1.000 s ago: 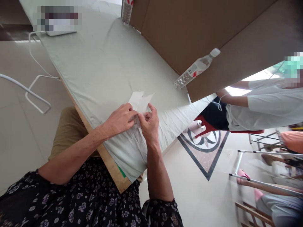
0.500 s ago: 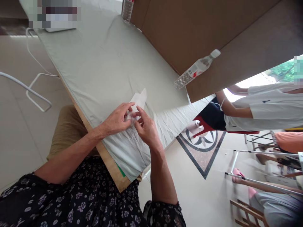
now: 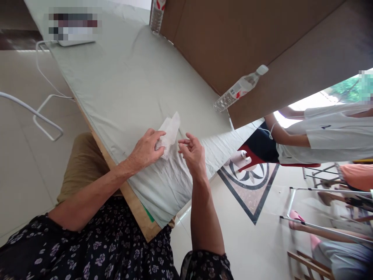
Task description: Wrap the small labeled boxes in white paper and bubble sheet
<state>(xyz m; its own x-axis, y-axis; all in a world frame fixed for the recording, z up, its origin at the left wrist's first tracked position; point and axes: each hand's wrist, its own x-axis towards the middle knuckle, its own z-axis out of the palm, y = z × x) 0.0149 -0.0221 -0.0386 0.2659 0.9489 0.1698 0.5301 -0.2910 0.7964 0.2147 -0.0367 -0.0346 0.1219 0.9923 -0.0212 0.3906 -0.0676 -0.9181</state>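
Observation:
A thin white sheet, like a tissue (image 3: 171, 128), lies crumpled on the cloth-covered table near the front corner. My left hand (image 3: 148, 147) rests at its near left side, thumb and forefinger curled around a bunched, partly see-through end of it. Whether that end is the same sheet or a separate bit of clear wrap, I cannot make out. To the right of the sheet, apart from it, my right hand (image 3: 194, 153) hovers with loosely bent fingers spread and nothing visible in them.
A large cardboard panel (image 3: 210, 39) stands on the tablecloth (image 3: 125, 93), with a clear plastic bottle (image 3: 240, 89) at its near edge and another bottle (image 3: 157, 17) farther back. A person in a white shirt (image 3: 335, 134) sits at right. White cables (image 3: 46, 112) hang at left.
My right hand has drawn away to the right from the left hand and the bunched end. The left hand stays at the white sheet, which shows more fully now.

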